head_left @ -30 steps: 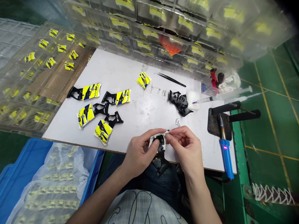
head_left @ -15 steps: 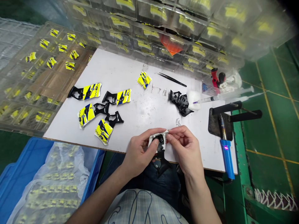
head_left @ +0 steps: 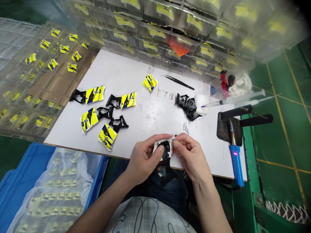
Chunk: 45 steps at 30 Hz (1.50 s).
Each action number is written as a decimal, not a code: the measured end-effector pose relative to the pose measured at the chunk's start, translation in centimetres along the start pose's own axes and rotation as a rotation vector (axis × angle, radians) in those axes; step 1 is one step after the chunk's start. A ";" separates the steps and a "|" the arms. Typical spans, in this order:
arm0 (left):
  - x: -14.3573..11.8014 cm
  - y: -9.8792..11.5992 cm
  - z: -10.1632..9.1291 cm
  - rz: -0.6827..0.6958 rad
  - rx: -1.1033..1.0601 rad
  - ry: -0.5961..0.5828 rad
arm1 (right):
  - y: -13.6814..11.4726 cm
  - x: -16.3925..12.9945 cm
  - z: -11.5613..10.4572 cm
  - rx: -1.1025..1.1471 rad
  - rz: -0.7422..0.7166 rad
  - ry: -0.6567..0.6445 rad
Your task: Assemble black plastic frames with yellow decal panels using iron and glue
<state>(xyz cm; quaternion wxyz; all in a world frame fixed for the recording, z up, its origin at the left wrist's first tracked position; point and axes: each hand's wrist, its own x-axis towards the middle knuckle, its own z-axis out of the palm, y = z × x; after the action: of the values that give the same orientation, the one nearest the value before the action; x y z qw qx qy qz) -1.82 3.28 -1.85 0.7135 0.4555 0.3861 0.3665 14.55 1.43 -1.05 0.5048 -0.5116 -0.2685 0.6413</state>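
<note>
A white-and-black plastic panel [head_left: 168,165] is held at the front edge of the table, its inner side facing up and its black arm pointing down toward my lap. My left hand [head_left: 147,157] grips it, thumb pressed on the black part. The fingertips of my right hand [head_left: 189,152] pinch the panel's upper right corner; whether a small piece lies between them is hidden. Just beyond my right hand lie small clear plastic pieces [head_left: 186,128]. Several yellow-and-blue panels with black arms, such as one panel [head_left: 107,137], rest to the left. A loose yellow panel [head_left: 150,83] lies farther back.
Black plastic parts [head_left: 188,106] and black tweezers [head_left: 179,82] lie on the white table [head_left: 155,113]. At right are a syringe [head_left: 218,103] and a blue soldering iron [head_left: 236,165] in its stand. Stacked clear trays [head_left: 145,38] line the back; a blue crate [head_left: 97,181] stands lower left.
Both hands stay on the panel, which has shifted and tilted very slightly. My right fingertips have moved a little down along its right corner. The things on the table stay put.
</note>
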 end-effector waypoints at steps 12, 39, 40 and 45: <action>0.1 -0.3 -0.1 0.024 0.046 0.008 | 0.2 0.0 0.0 0.017 -0.022 -0.011; -0.1 -0.4 -0.6 0.095 0.116 -0.037 | -0.2 -0.3 0.0 0.063 0.080 -0.042; -0.1 -0.4 -0.6 0.095 0.125 -0.033 | -0.1 -0.4 0.1 0.061 0.075 -0.035; -0.2 -0.3 -0.6 0.070 0.167 -0.021 | 0.0 -0.4 0.2 0.054 0.053 -0.004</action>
<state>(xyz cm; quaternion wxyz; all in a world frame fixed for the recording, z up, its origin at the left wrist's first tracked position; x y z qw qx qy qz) -2.42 3.24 -2.29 0.6639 0.5306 0.3916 0.3527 14.35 1.04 -0.86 0.5009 -0.5034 -0.2386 0.6624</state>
